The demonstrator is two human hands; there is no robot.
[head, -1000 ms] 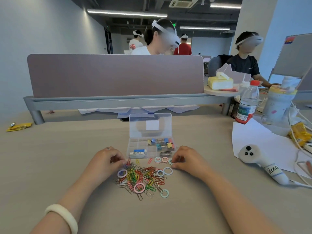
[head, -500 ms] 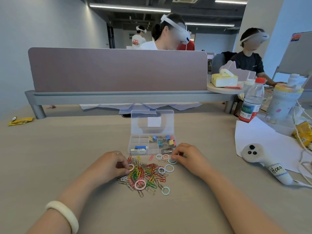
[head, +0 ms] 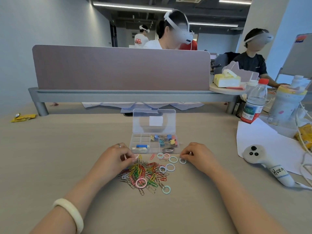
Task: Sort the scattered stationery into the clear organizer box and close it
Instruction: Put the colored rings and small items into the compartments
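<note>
The clear organizer box (head: pixel 141 140) sits open at mid-table, its lid (head: pixel 154 120) upright. Coloured binder clips (head: pixel 164 140) fill its right compartments and an eraser (head: pixel 141 148) lies front left. A heap of coloured paper clips (head: pixel 145 173) lies in front of the box, with several pastel rings (head: pixel 170 167) scattered around it. My left hand (head: pixel 114 158) pinches a pale pink ring (head: pixel 136 156) at the heap's top left. My right hand (head: pixel 198 156) has its fingertips closed on a small white ring (head: pixel 182 160) lying on the table to the right of the heap.
A white controller (head: pixel 263 163) lies on a paper sheet (head: pixel 263 137) at right, by a water bottle (head: pixel 255 102), a wrapped container (head: pixel 285 103) and cables. A mauve divider (head: pixel 120 68) stands behind the box. A yellow wrapper (head: pixel 22 117) lies far left. People sit beyond the divider.
My left hand lifted a ring from the heap's left side toward its top. My right hand slid right from the box's front edge onto a small ring.
</note>
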